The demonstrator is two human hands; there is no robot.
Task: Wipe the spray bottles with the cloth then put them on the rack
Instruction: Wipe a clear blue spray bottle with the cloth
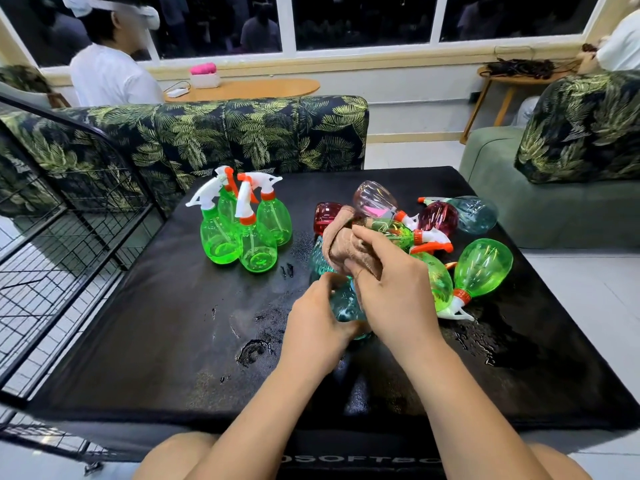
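Rack (69, 216): far left, beside the table.
Left hand (318, 313): fingers curled round the teal bottle (346, 306); best to hold it firm and rotate it.
Right hand (394, 289): clutches the cloth (343, 247) against that bottle; should rub every side.

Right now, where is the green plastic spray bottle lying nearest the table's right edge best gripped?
Probably round the narrow shoulder of the green plastic spray bottle, by its orange collar, from the right: it lies flat, another green bottle crowding its left.
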